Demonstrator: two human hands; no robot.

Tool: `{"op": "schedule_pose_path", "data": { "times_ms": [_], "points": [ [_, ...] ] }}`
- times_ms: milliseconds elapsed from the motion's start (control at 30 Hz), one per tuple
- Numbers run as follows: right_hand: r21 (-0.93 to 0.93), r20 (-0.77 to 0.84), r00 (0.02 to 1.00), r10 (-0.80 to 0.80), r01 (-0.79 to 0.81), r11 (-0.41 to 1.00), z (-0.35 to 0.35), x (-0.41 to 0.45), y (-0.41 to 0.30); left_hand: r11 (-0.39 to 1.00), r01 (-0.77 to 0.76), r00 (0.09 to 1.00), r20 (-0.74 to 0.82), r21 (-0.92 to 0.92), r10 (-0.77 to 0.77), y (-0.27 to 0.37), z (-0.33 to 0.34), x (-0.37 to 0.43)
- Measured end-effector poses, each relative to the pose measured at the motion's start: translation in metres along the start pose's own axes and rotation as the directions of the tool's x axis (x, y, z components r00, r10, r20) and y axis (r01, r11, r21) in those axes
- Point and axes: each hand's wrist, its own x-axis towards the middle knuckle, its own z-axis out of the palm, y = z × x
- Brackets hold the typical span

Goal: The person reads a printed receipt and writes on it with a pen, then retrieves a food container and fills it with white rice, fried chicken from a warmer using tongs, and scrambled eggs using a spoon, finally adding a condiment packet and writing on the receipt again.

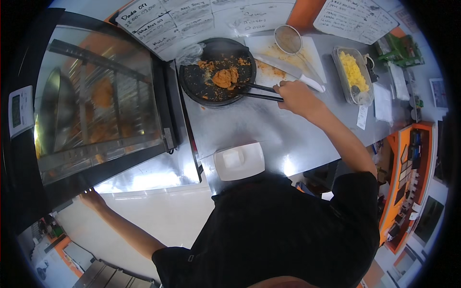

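Observation:
My right hand (297,95) is closed around the rear of black tongs (257,91), whose front ends reach over a round black stone plate (216,95). Orange-brown paste (225,77) lies in a heap on the plate, with crumbs around it. At the lower left, my left hand (90,198) is at the bottom edge of a glass-fronted food display cabinet (101,97); its fingertips are partly hidden there, so its grip cannot be told. An open white paper tray (252,162) with a small white piece (233,158) inside stands close to my body.
Behind the plate, a white-handled knife (284,66) and a wire strainer (288,39) lie on a stained white cutting board (318,54). Crumpled clear plastic (191,54) touches the plate's left side. A clear container of yellow food (351,72) stands at the right.

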Motion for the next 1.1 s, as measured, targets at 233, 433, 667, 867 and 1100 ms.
{"op": "schedule_pose_path", "data": {
  "times_ms": [233, 433, 667, 867, 1100],
  "points": [
    [0.003, -0.012, 0.998, 0.055, -0.055, 0.998, -0.032, -0.030, 0.014, 0.997, -0.033, 0.993, 0.118, 0.071, 0.025, -0.002, -0.004, -0.020],
    [0.015, -0.116, 0.976, 0.182, -0.182, 0.983, -0.055, -0.045, 0.056, 0.999, 0.006, 0.999, 0.048, 0.054, -0.008, -0.004, -0.012, -0.039],
    [-0.124, -0.182, 0.929, 0.323, -0.347, 0.929, -0.017, -0.032, 0.120, 0.990, 0.101, 0.994, 0.037, 0.100, -0.105, -0.031, -0.031, -0.070],
    [0.054, -0.127, 0.885, 0.448, -0.445, 0.894, -0.043, -0.054, 0.145, 0.944, 0.279, 0.960, -0.043, 0.177, -0.275, -0.086, -0.083, -0.146],
    [0.463, -0.295, 0.665, 0.686, -0.528, 0.712, 0.064, -0.022, 0.189, 0.784, 0.519, 0.853, -0.142, 0.340, -0.502, -0.195, -0.134, -0.257]
  ]
}}
